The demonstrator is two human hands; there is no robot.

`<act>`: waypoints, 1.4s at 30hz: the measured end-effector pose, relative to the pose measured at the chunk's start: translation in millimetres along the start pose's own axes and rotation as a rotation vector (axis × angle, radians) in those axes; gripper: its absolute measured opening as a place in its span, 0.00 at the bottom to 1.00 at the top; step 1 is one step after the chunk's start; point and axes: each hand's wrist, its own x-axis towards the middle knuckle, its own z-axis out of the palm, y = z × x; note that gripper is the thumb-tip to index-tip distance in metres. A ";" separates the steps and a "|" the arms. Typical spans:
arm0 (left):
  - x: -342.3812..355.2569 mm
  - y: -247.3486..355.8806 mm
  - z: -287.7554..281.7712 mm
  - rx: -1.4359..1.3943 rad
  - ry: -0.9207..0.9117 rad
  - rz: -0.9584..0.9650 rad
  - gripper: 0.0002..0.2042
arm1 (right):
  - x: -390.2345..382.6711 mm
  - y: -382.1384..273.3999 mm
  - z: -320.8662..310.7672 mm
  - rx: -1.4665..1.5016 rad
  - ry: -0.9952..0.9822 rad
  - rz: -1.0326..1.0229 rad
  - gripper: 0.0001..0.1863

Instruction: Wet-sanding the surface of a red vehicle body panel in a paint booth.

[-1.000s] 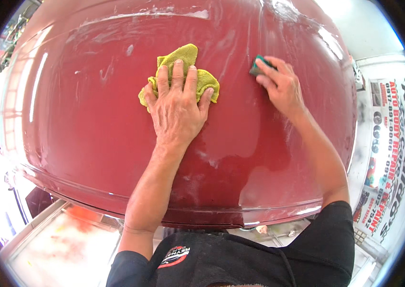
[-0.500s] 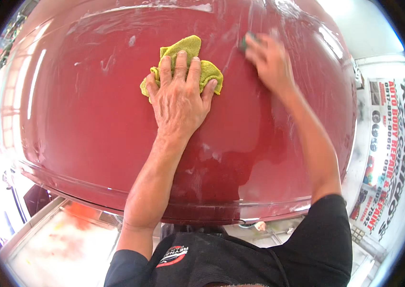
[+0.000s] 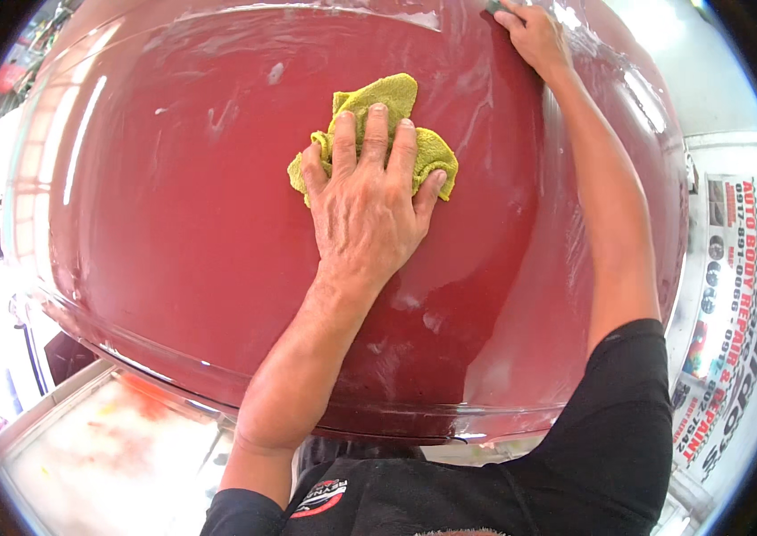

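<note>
Below me spreads a large, glossy red car body panel [image 3: 217,223], wet and streaked with whitish residue. My left hand [image 3: 369,201] presses a bunched yellow-green cloth [image 3: 387,94] against its middle, fingers spread over the folds and thumb at the cloth's right edge. Farther off, at the upper right, my right hand [image 3: 535,37] is closed on a small dark green block [image 3: 493,6]. Most of that block is hidden by the fingers and the picture's top edge. It appears to be against the panel.
The panel's rounded near edge [image 3: 396,420] runs just in front of my body. At the lower left lies a pale surface [image 3: 128,456] with orange-red stains. A printed banner [image 3: 722,330] stands at the right, beyond the panel's side.
My right hand has slid farther away across the panel with the green block, up to the picture's top edge. My left hand stays on the cloth; the whole view has shifted slightly.
</note>
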 end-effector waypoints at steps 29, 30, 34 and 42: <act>6.0 -1.4 -3.6 0.108 -0.065 -0.017 0.26 | -69.2 11.4 -7.4 -0.015 0.080 -0.013 0.20; 6.7 1.1 -4.6 0.095 -0.061 -0.008 0.27 | -57.9 18.7 -11.0 -0.009 0.075 -0.017 0.20; 6.6 7.3 -5.0 0.043 -0.058 -0.007 0.26 | 29.8 65.8 1.6 -0.037 0.000 0.159 0.20; 3.5 -6.2 -2.4 0.022 -0.038 -0.025 0.26 | 4.1 31.2 24.8 -0.114 -0.051 0.073 0.21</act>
